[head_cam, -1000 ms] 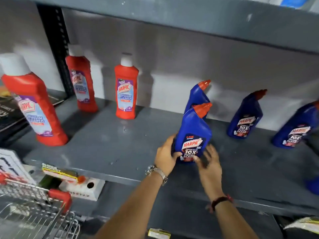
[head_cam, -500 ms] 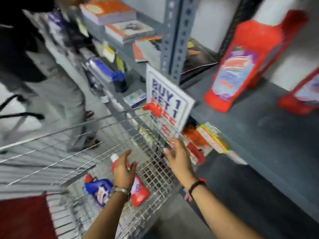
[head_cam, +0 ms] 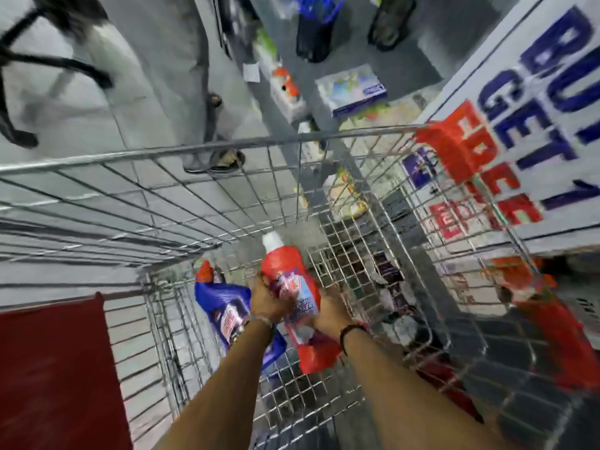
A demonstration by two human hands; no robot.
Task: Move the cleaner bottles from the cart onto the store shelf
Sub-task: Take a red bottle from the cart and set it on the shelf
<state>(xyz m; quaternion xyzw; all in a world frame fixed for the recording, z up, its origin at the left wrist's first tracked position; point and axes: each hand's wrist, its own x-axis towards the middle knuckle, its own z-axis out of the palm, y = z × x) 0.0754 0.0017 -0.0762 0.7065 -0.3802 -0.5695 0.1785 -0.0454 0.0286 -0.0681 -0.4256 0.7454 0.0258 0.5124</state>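
I look down into the wire cart (head_cam: 207,151). A red cleaner bottle (head_cam: 292,287) with a white cap and a purple label lies inside it, cap pointing away from me. My left hand (head_cam: 268,298) grips its left side and my right hand (head_cam: 329,308) holds its right side. A blue cleaner bottle (head_cam: 227,306) with a red cap lies on the cart floor just left of my left hand, partly hidden by my forearm. The store shelf with the placed bottles is out of view.
A white "BUY 1 GET 1 FREE" sign (head_cam: 526,131) hangs at the right over the cart's rim. A red panel (head_cam: 55,368) sits at the lower left. Another person's trouser legs and sandals (head_cam: 214,157) stand beyond the cart. Lower shelves with boxed goods (head_cam: 352,89) lie behind.
My view has swung from the shelf down into the cart. Both hands left the blue bottle on the shelf, reached into the cart and closed on the red bottle.
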